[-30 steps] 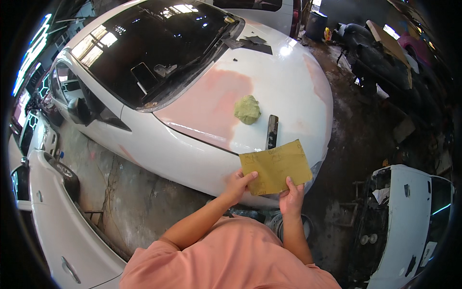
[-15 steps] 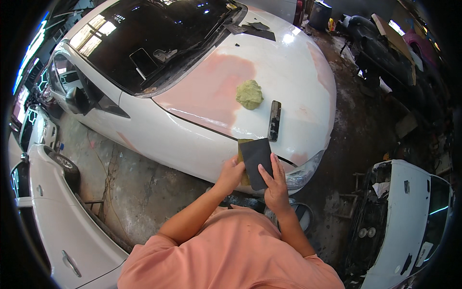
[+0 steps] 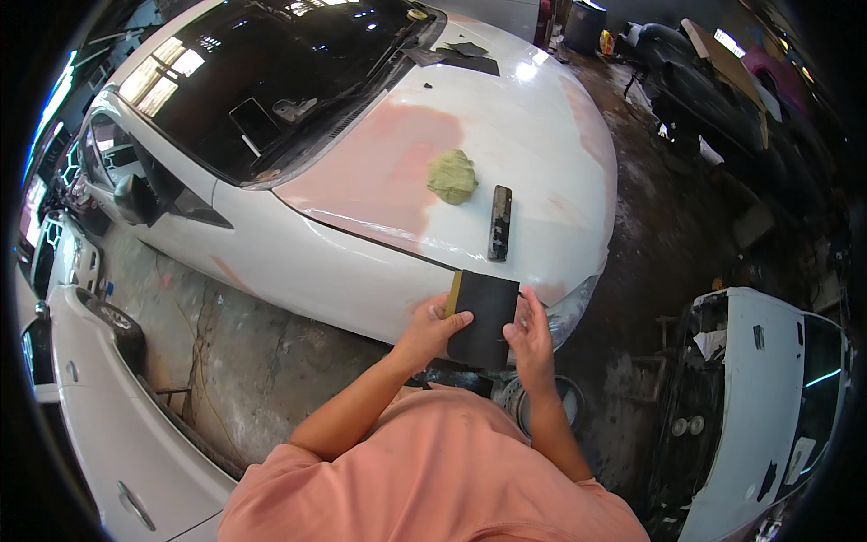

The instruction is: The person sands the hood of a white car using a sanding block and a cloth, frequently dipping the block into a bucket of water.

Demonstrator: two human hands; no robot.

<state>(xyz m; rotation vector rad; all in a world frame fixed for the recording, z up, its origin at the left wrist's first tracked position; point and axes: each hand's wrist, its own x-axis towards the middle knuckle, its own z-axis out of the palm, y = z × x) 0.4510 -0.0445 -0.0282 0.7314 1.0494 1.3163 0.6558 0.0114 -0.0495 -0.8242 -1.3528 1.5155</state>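
Both my hands hold a dark grey sheet of sandpaper (image 3: 485, 318) in front of my chest, just off the near side of a white car (image 3: 361, 271). A strip of its olive-yellow back shows along the left edge. My left hand (image 3: 430, 330) pinches that edge, thumb on the dark face and fingers underneath. At the opposite edge my right hand (image 3: 533, 339) grips with thumb and fingers, partly hidden behind the sheet. Beyond, on the hood, lie a crumpled yellow-green cloth (image 3: 452, 176) and a long, narrow, dark sanding block (image 3: 499, 223). Pinkish filler patches (image 3: 379, 172) mark the hood.
Dark sheet pieces (image 3: 468, 60) lie on the hood near the windshield (image 3: 271, 86). Below my hands stands a bucket (image 3: 569, 402). A loose white car panel (image 3: 763, 397) stands at right, another car (image 3: 135, 406) at left. Dark car parts (image 3: 695, 90) are piled at the far right.
My left thumb has come onto the sheet's dark face. My right hand has shifted from lying on the sheet to its right edge. Less of the yellow back shows.
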